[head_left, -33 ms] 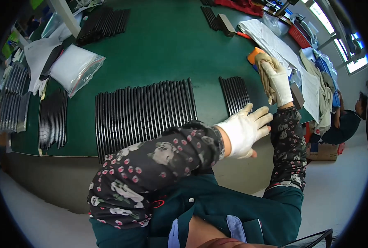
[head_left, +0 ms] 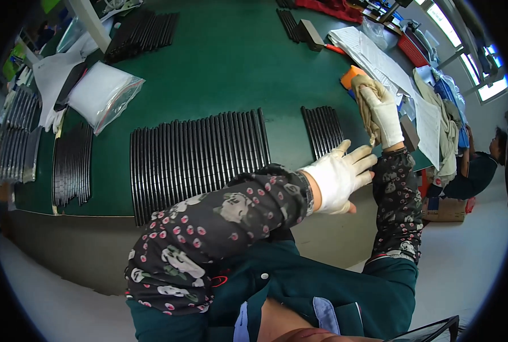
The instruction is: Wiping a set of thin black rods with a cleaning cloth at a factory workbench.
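Observation:
My left hand [head_left: 340,178], in a white glove with bare fingertips, reaches across to the right with its fingers spread, palm down. It lies over the near ends of a small row of black rods [head_left: 322,128]; whether it touches them I cannot tell. In my right hand [head_left: 386,117], also gloved, a crumpled beige cloth [head_left: 365,108] is gripped beside an orange object [head_left: 352,75]. A wide row of slim black rods [head_left: 200,151] lies side by side on the green table [head_left: 231,62], partly hidden by my left sleeve.
More black rods [head_left: 72,165] lie at the left edge, near a clear bag of white material [head_left: 103,94]. Another rod pile [head_left: 145,34] is at the far left. Papers [head_left: 373,57], a grey block [head_left: 311,34] and a red basket [head_left: 413,50] stand right. A person [head_left: 476,162] is beyond.
My left forearm and hand have shifted very slightly to the right. My right hand keeps its grip on the cloth in nearly the same place.

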The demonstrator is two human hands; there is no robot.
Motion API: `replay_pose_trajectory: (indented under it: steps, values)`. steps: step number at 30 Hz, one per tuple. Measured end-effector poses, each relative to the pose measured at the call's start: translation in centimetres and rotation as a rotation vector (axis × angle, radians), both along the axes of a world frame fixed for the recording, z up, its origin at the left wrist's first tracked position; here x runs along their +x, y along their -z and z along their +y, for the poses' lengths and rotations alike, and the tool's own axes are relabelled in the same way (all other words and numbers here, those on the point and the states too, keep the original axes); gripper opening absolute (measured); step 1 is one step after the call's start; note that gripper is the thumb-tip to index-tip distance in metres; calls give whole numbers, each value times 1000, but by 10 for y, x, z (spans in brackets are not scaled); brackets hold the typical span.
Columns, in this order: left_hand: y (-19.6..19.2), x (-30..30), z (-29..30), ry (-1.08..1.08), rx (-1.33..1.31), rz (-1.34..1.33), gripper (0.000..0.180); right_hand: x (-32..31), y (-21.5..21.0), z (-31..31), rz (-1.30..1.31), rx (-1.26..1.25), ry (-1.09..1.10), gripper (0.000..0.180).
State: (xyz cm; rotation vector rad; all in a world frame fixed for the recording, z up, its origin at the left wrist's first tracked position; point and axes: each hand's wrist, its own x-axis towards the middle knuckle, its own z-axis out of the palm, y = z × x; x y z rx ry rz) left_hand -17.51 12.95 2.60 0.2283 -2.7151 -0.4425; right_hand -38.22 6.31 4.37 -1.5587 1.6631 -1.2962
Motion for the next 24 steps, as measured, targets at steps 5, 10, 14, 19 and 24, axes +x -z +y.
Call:
replay_pose_trajectory:
  steps: [5, 10, 14, 19, 24]
  values:
    - [22, 1, -6, 9, 52, -119, 71, -4, 4, 8, 11, 71, 17, 30]
    - [16, 50, -2, -16, 62, -114, 73, 5, 13, 15, 50, 125, -35, 29]
    - [0, 90, 9, -59, 123, -186, 76, 24, 12, 36, 270, 150, -119, 28]
    - [-6, 111, 27, -89, 166, -186, 81, 70, 14, 65, 470, 241, -35, 27]
    - [-2, 112, 33, -69, 177, -189, 85, 101, 7, 76, 194, 202, -244, 26]
